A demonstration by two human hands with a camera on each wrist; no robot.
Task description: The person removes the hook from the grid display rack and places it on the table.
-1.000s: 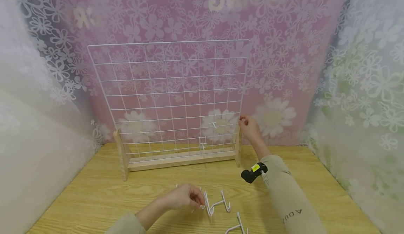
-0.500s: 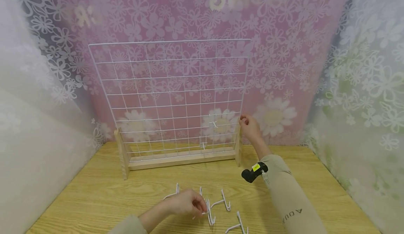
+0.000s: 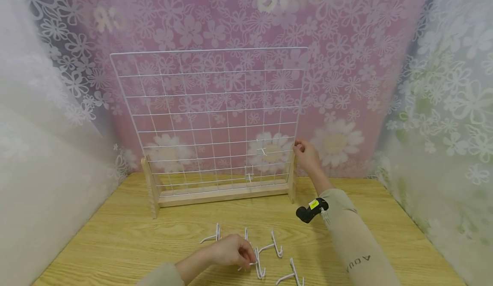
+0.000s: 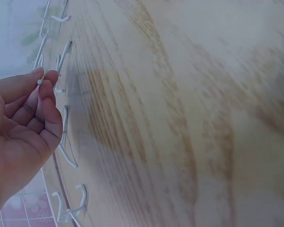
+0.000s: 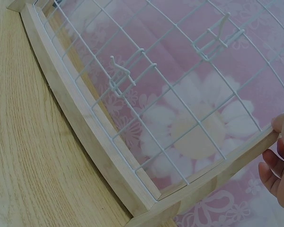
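In the head view my left hand [image 3: 233, 251] is low over the table, thumb and forefinger pinching a white wire hook [image 3: 259, 263] by its prong. The prong's rounded tip [image 4: 39, 82] shows between the fingers in the left wrist view. My right hand [image 3: 307, 154] grips the top of the right wooden upright of the stand [image 5: 217, 172], thumb above and fingers curled below. This stand holds a white wire grid panel [image 3: 208, 129] upright. Two hooks hang on the grid, an upper hook [image 3: 262, 148] and a lower hook [image 3: 249, 175].
More white hooks lie on the wooden table [image 3: 115, 234]: one hook to the left [image 3: 218, 232], one partly behind my left hand [image 3: 246, 233], one hook to the right [image 3: 274, 244] and one near the front [image 3: 293, 273]. A patterned curtain [image 3: 346, 84] hangs behind the grid.
My left hand has shifted slightly right and toward me with the pinched hook. The hook at the left has come out from behind it. My right hand keeps its hold on the upright.
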